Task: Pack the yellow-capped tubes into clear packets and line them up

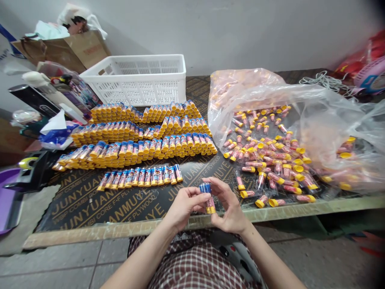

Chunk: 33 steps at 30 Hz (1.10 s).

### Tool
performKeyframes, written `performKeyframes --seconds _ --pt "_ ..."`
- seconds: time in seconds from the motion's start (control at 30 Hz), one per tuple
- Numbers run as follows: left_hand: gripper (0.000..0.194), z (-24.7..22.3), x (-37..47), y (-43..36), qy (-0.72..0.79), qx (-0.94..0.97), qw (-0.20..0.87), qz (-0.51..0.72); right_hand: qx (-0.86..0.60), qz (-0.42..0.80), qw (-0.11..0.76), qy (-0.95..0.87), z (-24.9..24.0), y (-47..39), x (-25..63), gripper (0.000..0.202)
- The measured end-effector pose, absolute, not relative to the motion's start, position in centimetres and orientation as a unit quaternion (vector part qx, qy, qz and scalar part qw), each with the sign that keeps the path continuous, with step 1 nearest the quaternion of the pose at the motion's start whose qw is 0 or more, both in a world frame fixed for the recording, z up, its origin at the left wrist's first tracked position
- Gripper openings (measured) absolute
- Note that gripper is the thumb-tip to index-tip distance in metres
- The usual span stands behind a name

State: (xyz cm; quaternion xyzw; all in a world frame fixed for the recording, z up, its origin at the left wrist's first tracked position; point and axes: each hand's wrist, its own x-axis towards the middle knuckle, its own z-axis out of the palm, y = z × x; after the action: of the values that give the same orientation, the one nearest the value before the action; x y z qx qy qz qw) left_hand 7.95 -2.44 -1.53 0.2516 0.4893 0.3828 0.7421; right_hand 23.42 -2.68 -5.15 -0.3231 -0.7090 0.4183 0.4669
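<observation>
Fingers of left hand (187, 205) pinching a tube (209, 204) — right hand (227, 206) curved beside it, thumb spread apart

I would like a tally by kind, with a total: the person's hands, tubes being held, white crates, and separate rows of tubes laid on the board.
Hands: 2 (left hand, right hand)
Held tube: 1
White crate: 1
Tube rows: 4
Total: 8

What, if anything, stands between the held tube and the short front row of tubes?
Only the left hand, which holds the tube; beyond it, nothing visible but printed board before the row.
</observation>
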Motion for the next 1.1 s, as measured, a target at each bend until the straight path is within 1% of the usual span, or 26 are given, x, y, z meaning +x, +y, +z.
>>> performKeyframes --seconds 0.23,0.3,0.33,0.4,0.43,0.5,0.57,0.67,0.73,0.8,0.87,0.93,1.0,1.1 --pt "0.031 -1.6 8.0 -2.2 0.495 0.279 0.732 0.377 -0.315 0.443 0.467 -0.697 -5.5 -2.5 23.2 0.086" --pt "0.028 -1.7 7.4 -1.2 0.519 0.333 0.69 0.379 -0.323 0.445 0.455 -0.7 -5.6 -2.3 23.4 0.088" --pt "0.026 -1.9 6.9 -0.4 0.547 0.374 0.646 0.38 -0.331 0.44 0.452 -0.701 -5.6 -2.3 23.5 0.089" --pt "0.022 -2.2 5.7 1.5 0.622 0.469 0.51 0.364 -0.354 0.423 0.46 -0.695 -5.9 -2.2 24.0 0.089" --pt "0.02 -2.4 5.1 2.4 0.659 0.512 0.433 0.34 -0.369 0.414 0.469 -0.687 -6.1 -2.1 24.3 0.088" --pt "0.025 -2.8 4.2 4.1 0.706 0.582 0.302 0.266 -0.411 0.396 0.478 -0.668 -6.4 -2.1 25.1 0.081" --pt "0.032 -3.3 3.9 5.1 0.724 0.632 0.21 0.179 -0.451 0.376 0.472 -0.658 -6.7 -2.3 26.0 0.072" --pt "0.038 -4.0 4.0 5.8 0.728 0.67 0.124 0.075 -0.494 0.328 0.45 -0.667 -6.8 -2.5 27.4 0.052" --pt "0.037 -4.3 4.1 5.6 0.725 0.68 0.096 0.051 -0.52 0.289 0.441 -0.672 -6.8 -2.4 28.4 0.04" --pt "0.03 -4.5 4.2 4.9 0.717 0.689 0.076 0.069 -0.552 0.245 0.433 -0.67 -7.0 -2.1 29.5 0.033" --pt "0.022 -4.6 4.1 3.7 0.699 0.704 0.067 0.106 -0.584 0.189 0.421 -0.668 -7.4 -1.5 30.7 0.028" --pt "0.022 -4.6 4.1 2.0 0.679 0.72 0.081 0.12 -0.615 0.127 0.392 -0.672 -8.0 -0.7 31.6 0.027" --pt "0.024 -4.9 4.0 0.3 0.67 0.727 0.111 0.101 -0.65 0.074 0.328 -0.682 -8.8 0.0 32.2 0.032" --pt "0.018 -5.6 3.8 -1.4 0.685 0.708 0.152 0.084 -0.696 0.024 0.194 -0.691 -9.7 0.7 32.3 0.044"
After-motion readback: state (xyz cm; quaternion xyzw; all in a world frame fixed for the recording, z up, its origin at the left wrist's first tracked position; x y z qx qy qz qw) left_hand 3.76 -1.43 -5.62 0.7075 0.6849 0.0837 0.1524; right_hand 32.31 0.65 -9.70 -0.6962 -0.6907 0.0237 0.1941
